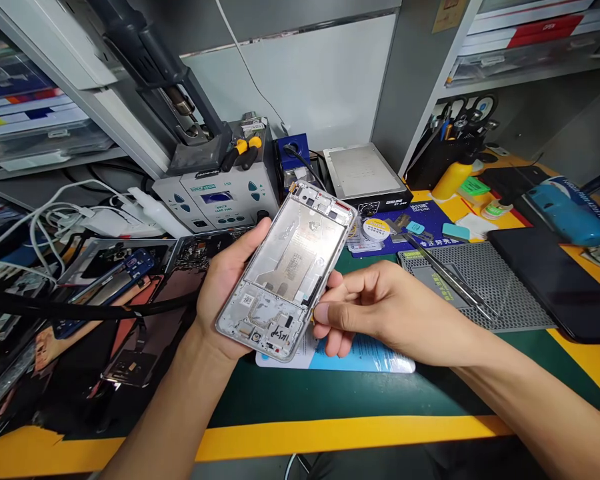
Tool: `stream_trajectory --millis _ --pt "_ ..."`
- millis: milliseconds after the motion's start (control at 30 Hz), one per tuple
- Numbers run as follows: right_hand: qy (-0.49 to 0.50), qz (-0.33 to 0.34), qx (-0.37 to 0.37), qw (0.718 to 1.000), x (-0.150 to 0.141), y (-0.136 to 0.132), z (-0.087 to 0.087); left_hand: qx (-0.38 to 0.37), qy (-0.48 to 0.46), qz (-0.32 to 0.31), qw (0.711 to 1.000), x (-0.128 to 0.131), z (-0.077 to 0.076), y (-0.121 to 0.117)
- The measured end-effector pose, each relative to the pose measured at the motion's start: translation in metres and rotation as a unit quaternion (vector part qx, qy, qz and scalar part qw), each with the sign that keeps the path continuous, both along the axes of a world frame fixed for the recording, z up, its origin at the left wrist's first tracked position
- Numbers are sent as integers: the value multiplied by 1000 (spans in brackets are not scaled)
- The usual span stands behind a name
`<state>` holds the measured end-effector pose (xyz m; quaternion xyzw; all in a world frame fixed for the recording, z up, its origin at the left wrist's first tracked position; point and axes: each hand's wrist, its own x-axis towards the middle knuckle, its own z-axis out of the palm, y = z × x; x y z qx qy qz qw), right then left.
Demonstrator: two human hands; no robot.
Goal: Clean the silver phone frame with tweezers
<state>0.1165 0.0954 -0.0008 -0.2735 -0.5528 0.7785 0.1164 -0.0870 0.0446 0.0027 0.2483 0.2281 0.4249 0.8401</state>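
My left hand [230,287] is wrapped round a silver phone frame [293,257] from the left and below, tilting it up over the bench. The frame's metal inner side faces me, with a bare recess, a small square code and handwritten marks near its lower end. At the frame's lower right edge, my right hand [365,307] has thumb and fingers pinched together; whatever lies between them, if anything, is too small to make out. Under the frame, a blue and white sheet [370,357] lies on the green mat [260,400].
Tweezers [450,277] rest on a grey perforated pad [520,287], beside a dark phone screen [545,287]. Behind stand a soldering station [215,197] and a flat heating plate [365,173]. Phone parts [105,293] crowd the left, crossed by a black cable [165,307].
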Motion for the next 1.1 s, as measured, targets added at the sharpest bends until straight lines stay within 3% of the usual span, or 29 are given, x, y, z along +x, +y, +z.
stream_trajectory --millis 167,767,1100 --pt "-1 -4 -4 1000 -1 -1 1 -31 51 9 998 1 3 -1" --pt "11 -6 -4 1000 -1 -1 3 -42 36 2 998 2 6 -1" --pt "26 -2 -24 999 -3 2 -5 -38 35 52 997 1 7 -5"
